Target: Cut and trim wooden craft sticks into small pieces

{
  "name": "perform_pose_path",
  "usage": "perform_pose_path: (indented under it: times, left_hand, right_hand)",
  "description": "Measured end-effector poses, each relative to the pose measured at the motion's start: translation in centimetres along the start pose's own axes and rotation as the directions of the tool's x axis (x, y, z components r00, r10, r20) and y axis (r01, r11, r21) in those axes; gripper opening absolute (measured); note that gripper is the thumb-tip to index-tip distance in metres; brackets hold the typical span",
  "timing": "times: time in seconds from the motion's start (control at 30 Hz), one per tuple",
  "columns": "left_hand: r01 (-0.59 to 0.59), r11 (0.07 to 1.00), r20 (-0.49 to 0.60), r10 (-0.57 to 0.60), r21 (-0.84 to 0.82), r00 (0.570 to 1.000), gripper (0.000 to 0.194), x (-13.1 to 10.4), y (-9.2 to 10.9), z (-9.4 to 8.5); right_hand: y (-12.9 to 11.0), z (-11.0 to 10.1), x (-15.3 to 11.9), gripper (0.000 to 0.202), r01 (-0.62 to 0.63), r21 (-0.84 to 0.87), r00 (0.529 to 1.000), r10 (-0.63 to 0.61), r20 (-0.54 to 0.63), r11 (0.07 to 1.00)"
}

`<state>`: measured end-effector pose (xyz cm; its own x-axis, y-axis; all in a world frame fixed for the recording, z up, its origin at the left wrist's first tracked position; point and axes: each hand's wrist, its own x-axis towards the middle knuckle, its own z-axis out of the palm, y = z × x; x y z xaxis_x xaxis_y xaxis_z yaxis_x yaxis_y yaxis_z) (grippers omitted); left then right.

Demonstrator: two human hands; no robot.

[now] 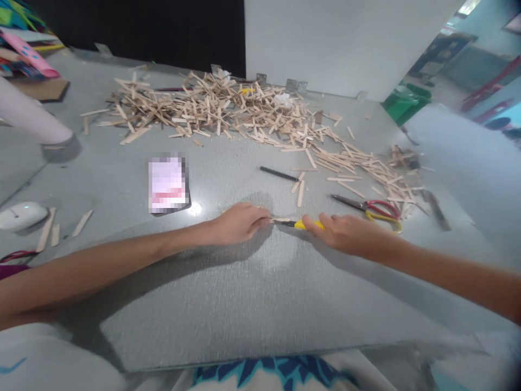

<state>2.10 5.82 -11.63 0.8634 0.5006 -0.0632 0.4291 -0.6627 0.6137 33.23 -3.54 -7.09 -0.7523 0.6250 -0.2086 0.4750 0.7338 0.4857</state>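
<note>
My left hand (244,222) is closed in a pinch on a small pale wooden stick (280,219), whose end sticks out to the right of the fingertips. Wrapped round a yellow utility knife (302,224) is my right hand (340,231). The knife's dark blade points left and lies against or very close to the stick, just beside my left fingertips. Both hands are low over the grey table (228,309). Most of the stick is hidden by my left fingers.
A long heap of wooden sticks (220,108) spans the back. Scissors (366,206) and a black pencil-like rod (279,174) lie beyond my hands. A blurred phone-like object (167,184) and a white mouse (22,216) are at the left.
</note>
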Motion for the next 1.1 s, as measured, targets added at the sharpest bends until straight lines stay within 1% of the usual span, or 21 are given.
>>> perform_pose_path:
  times: [0.07,0.13,0.17,0.2,0.27,0.3,0.33,0.4,0.47,0.5,0.53,0.6,0.67,0.7,0.77,0.87,0.93,0.97,1.03,1.07,1.1]
  left_hand:
    - [-0.003,1.0,-0.003,0.003,0.016,1.0,0.028,0.0,0.0,0.2]
    - [0.0,1.0,-0.008,0.0,0.03,1.0,0.029,-0.1,0.0,0.3]
    - [0.004,0.999,-0.01,-0.004,0.036,1.0,0.028,-0.1,-0.1,0.3]
    - [0.008,0.999,-0.013,-0.007,0.042,1.0,0.028,-0.1,-0.1,0.3]
    - [0.015,0.998,-0.017,-0.014,0.055,1.0,0.028,-0.2,-0.2,0.4]
    - [0.018,0.998,-0.018,-0.017,0.06,1.0,0.028,-0.3,-0.2,0.5]
    - [0.021,0.998,-0.02,-0.019,0.064,1.0,0.028,-0.3,-0.2,0.5]
    - [0.022,0.997,-0.022,-0.02,0.068,1.0,0.029,-0.3,-0.1,0.6]
    - [0.018,0.997,-0.023,-0.017,0.071,1.0,0.028,-0.2,0.1,0.6]
    - [0.017,0.997,-0.025,-0.015,0.073,1.0,0.027,-0.2,0.1,0.6]
    - [0.015,0.997,-0.026,-0.013,0.074,1.0,0.027,-0.1,0.1,0.7]
    - [0.013,0.997,-0.031,-0.011,0.078,0.999,0.027,-0.1,0.1,0.8]
    - [0.012,0.997,-0.035,-0.009,0.08,0.999,0.028,-0.1,0.1,0.8]
    - [0.012,0.997,-0.037,-0.009,0.079,0.999,0.028,-0.2,0.0,0.8]
    - [0.011,0.997,-0.04,-0.008,0.075,0.999,0.028,-0.2,0.0,0.8]
    - [0.005,0.998,-0.04,-0.002,0.06,0.999,0.026,0.0,-0.1,0.6]
    - [-0.004,0.999,-0.035,0.006,0.05,0.999,0.026,0.1,-0.1,0.5]
    - [-0.009,0.999,-0.03,0.01,0.045,0.999,0.028,0.1,-0.1,0.5]
    - [-0.015,0.999,-0.025,0.016,0.04,1.0,0.031,0.2,-0.1,0.5]
    - [-0.015,0.999,-0.028,0.016,0.041,0.999,0.032,0.1,-0.2,0.6]
    - [-0.015,0.999,-0.031,0.016,0.044,0.999,0.032,0.1,-0.2,0.6]
  right_hand:
    - [0.4,0.3,0.1,0.051,0.054,0.028,0.998,-0.054,0.009,0.998]
    - [0.1,-0.3,0.3,0.051,0.073,0.023,0.997,-0.074,0.03,0.997]
    - [-0.4,-1.0,0.5,0.053,0.059,0.006,0.998,-0.059,0.038,0.998]
    - [-1.2,-1.8,0.6,0.054,0.018,-0.018,0.999,-0.017,0.045,1.0]
    - [-2.6,-3.2,0.8,0.057,-0.094,-0.063,0.994,0.097,0.056,0.994]
    - [-3.0,-3.6,0.8,0.058,-0.134,-0.074,0.989,0.138,0.061,0.988]
    - [-3.1,-3.6,0.8,0.058,-0.134,-0.069,0.989,0.138,0.056,0.989]
    - [-2.2,-2.9,0.7,0.055,-0.087,-0.043,0.995,0.088,0.035,0.995]
    - [-0.9,-1.9,0.6,0.057,0.025,-0.017,1.0,-0.025,0.018,1.0]
    - [-0.5,-1.6,0.5,0.057,0.057,-0.015,0.998,-0.057,0.012,0.998]
    - [-0.5,-1.6,0.5,0.056,0.062,-0.017,0.998,-0.062,0.007,0.998]
    - [-1.5,-2.2,0.5,0.054,-0.002,-0.038,1.0,0.002,-0.004,0.999]
    - [-3.0,-3.2,0.6,0.056,-0.127,-0.088,0.992,0.125,-0.02,0.988]
    - [-3.4,-3.5,0.7,0.054,-0.157,-0.091,0.988,0.155,-0.024,0.984]
    - [-3.3,-3.4,0.8,0.054,-0.121,-0.074,0.992,0.118,-0.038,0.99]
    - [-1.3,-2.2,0.8,0.058,-0.003,-0.044,1.0,0.002,-0.029,0.999]
    - [-0.7,-1.8,0.7,0.057,0.035,-0.036,0.999,-0.036,-0.024,0.999]
    - [-1.0,-2.0,0.7,0.056,0.021,-0.036,0.999,-0.022,-0.023,0.999]
    - [-2.5,-2.9,0.8,0.056,-0.071,-0.061,0.997,0.07,-0.017,0.996]
    - [-3.5,-3.5,0.8,0.056,-0.14,-0.082,0.99,0.139,-0.02,0.987]
    - [-4.3,-3.9,0.9,0.054,-0.174,-0.09,0.985,0.173,-0.02,0.981]
